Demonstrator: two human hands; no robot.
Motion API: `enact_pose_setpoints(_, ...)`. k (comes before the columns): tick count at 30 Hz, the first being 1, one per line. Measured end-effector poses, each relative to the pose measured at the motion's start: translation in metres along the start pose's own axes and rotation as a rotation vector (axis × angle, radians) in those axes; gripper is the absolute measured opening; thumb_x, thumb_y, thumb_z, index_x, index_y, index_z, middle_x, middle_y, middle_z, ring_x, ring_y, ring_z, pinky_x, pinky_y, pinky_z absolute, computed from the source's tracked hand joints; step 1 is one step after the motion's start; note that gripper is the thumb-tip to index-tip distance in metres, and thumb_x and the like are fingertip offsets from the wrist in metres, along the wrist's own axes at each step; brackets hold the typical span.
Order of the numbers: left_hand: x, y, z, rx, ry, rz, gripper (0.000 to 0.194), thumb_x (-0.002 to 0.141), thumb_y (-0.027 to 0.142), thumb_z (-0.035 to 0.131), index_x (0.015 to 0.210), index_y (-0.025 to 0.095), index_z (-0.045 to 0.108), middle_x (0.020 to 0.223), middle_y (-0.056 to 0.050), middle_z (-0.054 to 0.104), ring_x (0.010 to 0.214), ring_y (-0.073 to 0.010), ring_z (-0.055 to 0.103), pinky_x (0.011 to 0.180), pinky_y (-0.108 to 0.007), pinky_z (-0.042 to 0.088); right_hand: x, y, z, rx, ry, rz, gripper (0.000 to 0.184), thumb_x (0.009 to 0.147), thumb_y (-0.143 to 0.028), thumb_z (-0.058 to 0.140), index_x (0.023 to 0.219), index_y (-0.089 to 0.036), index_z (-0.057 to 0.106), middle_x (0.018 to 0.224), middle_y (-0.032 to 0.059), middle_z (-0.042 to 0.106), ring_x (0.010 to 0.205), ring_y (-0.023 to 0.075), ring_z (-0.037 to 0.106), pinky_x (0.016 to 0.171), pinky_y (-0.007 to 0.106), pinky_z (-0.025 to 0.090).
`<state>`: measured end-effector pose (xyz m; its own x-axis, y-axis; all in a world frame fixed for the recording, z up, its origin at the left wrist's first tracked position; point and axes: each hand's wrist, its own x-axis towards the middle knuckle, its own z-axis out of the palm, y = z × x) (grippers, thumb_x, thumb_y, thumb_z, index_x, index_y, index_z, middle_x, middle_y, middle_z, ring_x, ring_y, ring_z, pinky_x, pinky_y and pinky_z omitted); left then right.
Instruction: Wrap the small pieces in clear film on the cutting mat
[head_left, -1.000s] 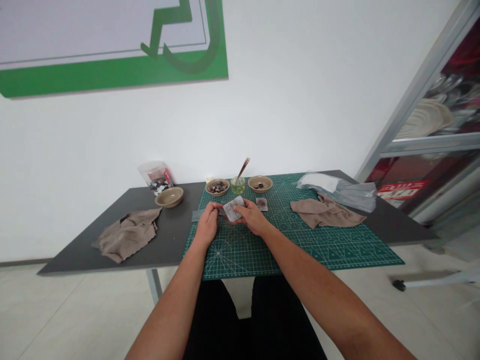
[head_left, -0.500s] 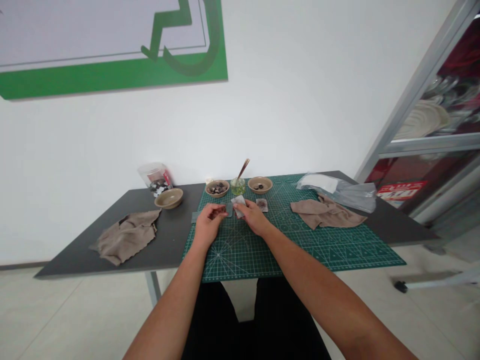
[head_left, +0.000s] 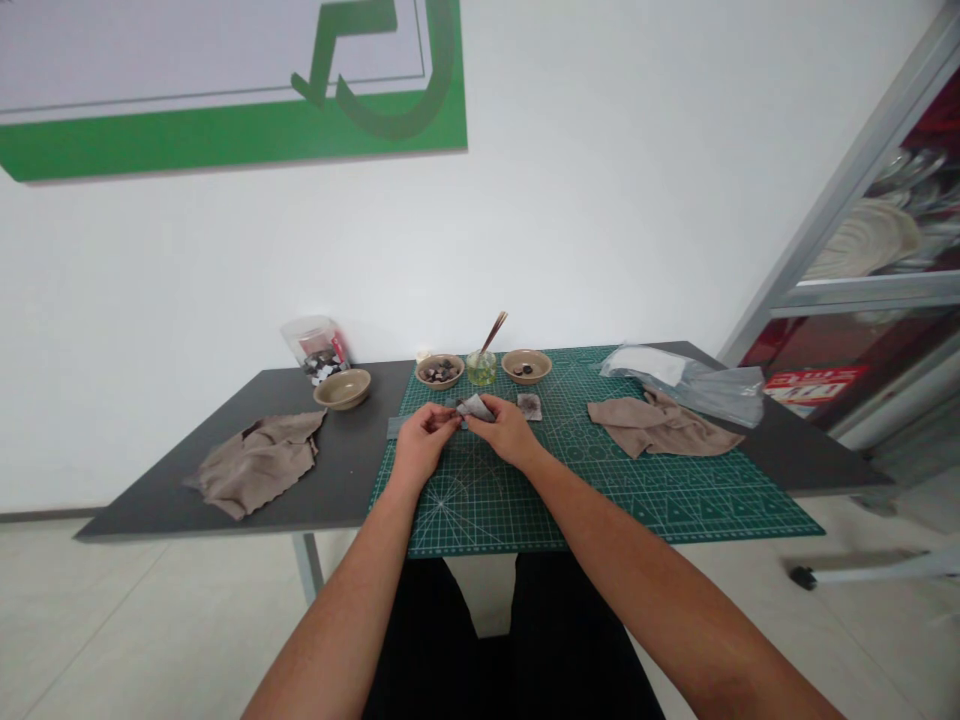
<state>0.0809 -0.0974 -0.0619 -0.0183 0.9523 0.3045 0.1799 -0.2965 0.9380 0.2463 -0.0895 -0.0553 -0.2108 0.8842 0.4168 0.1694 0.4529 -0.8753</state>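
Over the green cutting mat (head_left: pixel 480 500), my right hand (head_left: pixel 511 434) is closed on a small folded whitish wipe (head_left: pixel 475 406). My left hand (head_left: pixel 421 440) meets it, thumb and fingertips pinched together close to the wipe. What my left fingers hold is too small and hidden to name. A second square wipe (head_left: pixel 529 406) with dark stains lies flat beyond my right hand. Part of a grey strip (head_left: pixel 394 428) shows beside my left hand.
Behind the hands stand a bowl of dark pieces (head_left: pixel 440 383), a glass jar (head_left: pixel 481 370) holding thin sticks, and a bowl with a few pieces (head_left: pixel 527 378). Further left are a plain bowl (head_left: pixel 342 390) and a tipped clear tub (head_left: pixel 321 352). Brown cloths (head_left: pixel 262 465) and a plastic bag (head_left: pixel 690 382) flank them.
My hands have come together, and the wipe now reaches my left fingertips. The greyish-green piece that showed between the hands is mostly covered. The view has shifted slightly.
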Motion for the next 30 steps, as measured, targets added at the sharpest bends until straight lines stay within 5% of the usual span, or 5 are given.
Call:
enact_pose_setpoints(7, -0.002, 0.003, -0.001, 0.163, 0.005, 0.029, 0.022, 0.070, 0.032, 0.067, 0.087, 0.017, 0.068, 0.074, -0.001, 0.067, 0.067, -0.0147, 0.061, 0.067, -0.026, 0.047, -0.003, -0.004, 0.003, -0.138, 0.023, -0.016, 0.018, 0.076, -0.034, 0.061, 0.084, -0.019, 0.065, 0.073, -0.0017, 0.063, 0.067, 0.0152, 0.054, 0.064, 0.025, 0.039)
enact_pose_setpoints(14, -0.002, 0.004, 0.001, 0.042, -0.020, -0.034, 0.021, 0.069, 0.034, 0.070, 0.076, 0.016, 0.061, 0.071, 0.000, 0.067, 0.064, -0.0134, 0.060, 0.062, -0.025, 0.046, -0.001, 0.001, 0.001, -0.146, 0.083, -0.064, 0.016, 0.078, -0.033, 0.061, 0.077, -0.019, 0.068, 0.073, 0.0004, 0.064, 0.069, 0.0168, 0.056, 0.068, 0.028, 0.041)
enact_pose_setpoints(21, -0.001, 0.009, -0.002, -0.019, -0.053, -0.042, 0.032, 0.063, 0.030, 0.075, 0.090, 0.017, 0.064, 0.078, -0.002, 0.070, 0.073, -0.0168, 0.064, 0.073, -0.030, 0.050, 0.000, -0.001, -0.002, -0.020, 0.014, -0.111, 0.014, 0.079, -0.031, 0.063, 0.084, -0.022, 0.072, 0.090, 0.0030, 0.067, 0.086, 0.0193, 0.060, 0.081, 0.031, 0.044)
enact_pose_setpoints(24, -0.001, 0.010, -0.002, 0.035, -0.053, -0.053, 0.026, 0.061, 0.030, 0.075, 0.081, 0.017, 0.065, 0.072, -0.001, 0.068, 0.068, -0.0161, 0.063, 0.069, -0.029, 0.050, 0.000, -0.002, -0.003, -0.025, -0.027, -0.129, 0.013, 0.078, -0.028, 0.064, 0.086, -0.022, 0.072, 0.090, 0.0028, 0.067, 0.087, 0.0193, 0.061, 0.082, 0.032, 0.045)
enact_pose_setpoints(30, -0.002, 0.009, 0.000, -0.131, -0.174, -0.227, 0.032, 0.058, 0.031, 0.076, 0.078, 0.017, 0.057, 0.058, 0.002, 0.064, 0.055, -0.0160, 0.062, 0.059, -0.031, 0.053, 0.004, 0.005, -0.007, -0.089, -0.118, -0.140, 0.012, 0.079, -0.024, 0.063, 0.085, -0.023, 0.073, 0.087, 0.0032, 0.068, 0.085, 0.0191, 0.062, 0.082, 0.033, 0.046)
